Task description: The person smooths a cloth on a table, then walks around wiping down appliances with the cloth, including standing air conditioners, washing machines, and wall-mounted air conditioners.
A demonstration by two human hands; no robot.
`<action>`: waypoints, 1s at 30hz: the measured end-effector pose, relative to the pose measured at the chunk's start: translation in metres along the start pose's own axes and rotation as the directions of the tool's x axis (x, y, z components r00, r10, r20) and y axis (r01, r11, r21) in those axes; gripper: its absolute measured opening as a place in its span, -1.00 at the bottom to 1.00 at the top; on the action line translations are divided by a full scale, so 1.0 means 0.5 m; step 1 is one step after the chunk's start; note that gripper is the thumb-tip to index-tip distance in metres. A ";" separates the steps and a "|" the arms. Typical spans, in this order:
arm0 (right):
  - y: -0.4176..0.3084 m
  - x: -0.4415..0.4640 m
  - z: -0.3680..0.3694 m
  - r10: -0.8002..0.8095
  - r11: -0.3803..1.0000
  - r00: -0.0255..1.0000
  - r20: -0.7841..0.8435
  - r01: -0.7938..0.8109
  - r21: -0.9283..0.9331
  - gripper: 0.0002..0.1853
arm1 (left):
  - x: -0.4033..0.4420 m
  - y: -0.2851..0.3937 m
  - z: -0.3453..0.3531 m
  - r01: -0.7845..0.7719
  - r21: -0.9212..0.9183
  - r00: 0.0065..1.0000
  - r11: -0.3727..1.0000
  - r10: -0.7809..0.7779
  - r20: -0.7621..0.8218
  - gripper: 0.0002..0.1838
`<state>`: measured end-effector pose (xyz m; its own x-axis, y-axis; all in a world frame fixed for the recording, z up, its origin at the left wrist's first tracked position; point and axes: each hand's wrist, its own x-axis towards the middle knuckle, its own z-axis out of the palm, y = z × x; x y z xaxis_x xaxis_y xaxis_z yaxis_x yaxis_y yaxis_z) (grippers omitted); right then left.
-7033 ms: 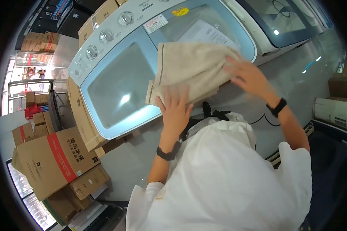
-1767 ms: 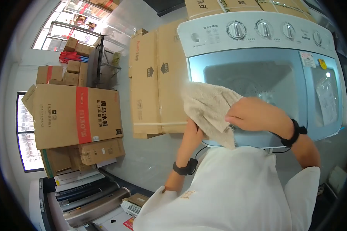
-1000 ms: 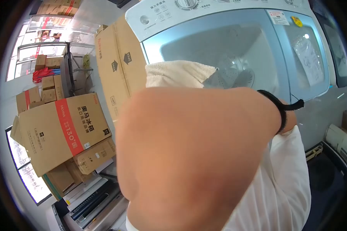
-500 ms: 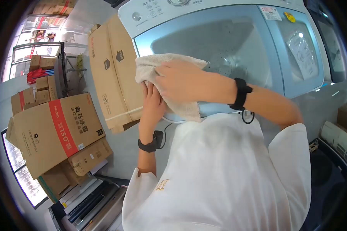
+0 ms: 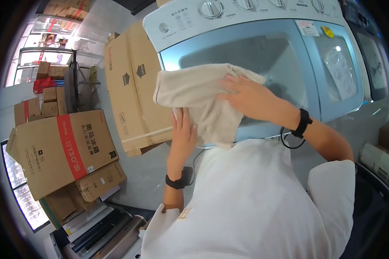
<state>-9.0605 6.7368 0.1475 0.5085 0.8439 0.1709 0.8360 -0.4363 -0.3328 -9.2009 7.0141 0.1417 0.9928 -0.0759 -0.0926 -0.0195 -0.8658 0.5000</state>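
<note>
A beige towel (image 5: pixel 194 88) lies partly folded over the front left of a blue and white twin-tub washing machine (image 5: pixel 313 73), its lower part hanging toward the machine's front edge. My left hand (image 5: pixel 183 136) is at the towel's lower left, fingers pointing up, fingertips at the edge of the folded part. Across the towel's right part rests my right hand (image 5: pixel 250 97), its fingers spread flat on the cloth. Through the machine's large lid the tub shows dimly. Both wrists wear black bands.
Tall cardboard boxes (image 5: pixel 138 82) stand left of the machine. A large carton with a red stripe (image 5: pixel 69 151) lies further left on smaller ones. Another appliance (image 5: pixel 374 64) is at the right. A dark cable (image 5: pixel 291 146) loops near my right wrist.
My right hand has moved right over the towel, and its fingers have spread. The towel's top part now lies flatter and wider. My left hand has shifted slightly right and down in view.
</note>
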 end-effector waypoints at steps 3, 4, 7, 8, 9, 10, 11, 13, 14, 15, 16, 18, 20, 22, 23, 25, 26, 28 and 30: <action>0.036 0.024 0.003 -0.029 0.985 0.997 -0.066 0.017 -0.171 -0.55 | 0.024 0.004 -0.013 0.011 -0.002 1.000 1.000 -0.011 0.023 -0.23; 0.044 0.032 0.008 -0.031 0.990 0.995 -0.100 0.016 -0.144 -0.54 | 0.042 -0.011 -0.013 -0.014 -0.004 1.000 1.000 0.014 0.012 -0.23; 0.039 0.048 0.020 -0.014 0.993 0.988 -0.151 -0.004 -0.115 -0.49 | 0.071 -0.028 -0.018 -0.068 -0.037 0.997 0.997 0.067 -0.028 -0.22; 0.023 0.043 0.020 0.002 0.991 0.991 -0.131 -0.019 -0.133 -0.48 | 0.083 -0.021 -0.017 -0.090 -0.055 0.995 0.994 0.088 -0.036 -0.22; 0.012 0.027 0.018 0.020 0.987 0.994 -0.110 -0.037 -0.155 -0.47 | 0.084 -0.006 -0.013 -0.053 -0.015 0.998 0.998 0.053 -0.024 -0.23; 0.002 0.003 0.016 0.035 0.992 0.996 -0.084 -0.045 -0.122 -0.46 | 0.071 0.011 -0.012 -0.020 0.026 1.000 0.999 0.021 -0.017 -0.24; -0.014 -0.022 0.017 0.050 0.995 0.997 -0.063 -0.056 -0.088 -0.45 | 0.057 0.024 -0.012 0.010 0.071 1.000 0.997 -0.009 -0.012 -0.24; -0.060 -0.077 0.024 0.086 0.996 0.994 -0.064 -0.087 -0.005 -0.45 | 0.026 0.024 0.004 -0.056 0.177 0.998 0.983 0.052 0.026 -0.24; -0.072 -0.109 0.021 0.102 0.995 0.991 -0.082 -0.100 0.028 -0.46 | 0.017 0.046 0.013 -0.078 0.257 0.996 0.963 0.064 0.065 -0.24; -0.085 -0.141 0.015 0.134 0.991 0.987 -0.094 -0.133 0.011 -0.42 | 0.011 0.067 0.023 -0.100 0.334 0.992 0.937 0.066 0.110 -0.24; -0.106 -0.177 0.011 0.168 0.986 0.981 -0.097 -0.168 0.009 -0.39 | 0.004 0.085 0.032 -0.139 0.325 0.986 0.936 0.100 0.134 -0.24; -0.118 -0.237 -0.005 0.233 0.972 0.967 -0.104 -0.234 0.011 -0.40 | -0.005 0.130 0.051 -0.215 0.298 0.968 0.930 0.162 0.194 -0.25; -0.124 -0.292 -0.014 0.301 0.953 0.945 -0.126 -0.300 0.031 -0.50 | -0.001 0.185 0.076 -0.190 0.350 0.961 0.917 0.100 0.259 -0.28; -0.095 -0.349 0.000 0.324 0.945 0.904 -0.278 -0.294 0.145 -0.59 | 0.007 0.232 0.080 -0.171 0.402 0.951 0.900 0.045 0.305 -0.29; -0.084 -0.381 0.005 0.342 0.938 0.869 -0.358 -0.292 0.189 -0.63 | 0.021 0.260 0.082 -0.173 0.416 0.947 0.893 0.035 0.320 -0.28; -0.074 -0.418 -0.003 0.409 0.909 0.783 -0.469 -0.394 0.136 -0.68 | 0.044 0.308 0.106 -0.231 0.432 0.945 0.872 0.095 0.313 -0.27; -0.066 -0.440 -0.002 0.445 0.884 0.747 -0.494 -0.454 0.111 -0.67 | 0.060 0.322 0.117 -0.280 0.436 0.941 0.855 0.155 0.301 -0.26; -0.048 -0.486 0.002 0.495 0.825 0.657 -0.569 -0.560 0.071 -0.68 | 0.087 0.371 0.146 -0.344 0.488 0.928 0.802 0.212 0.307 -0.21; -0.022 -0.532 -0.004 0.511 0.785 0.574 -0.640 -0.615 0.074 -0.69 | 0.116 0.413 0.188 -0.406 0.466 0.911 0.786 0.310 0.271 -0.19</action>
<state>-9.2044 6.5165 0.1074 0.8509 0.0624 0.5216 0.3280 -0.8386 -0.4349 -9.1585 6.7842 0.1589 0.8665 -0.4717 -0.1632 -0.4736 -0.8803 0.0297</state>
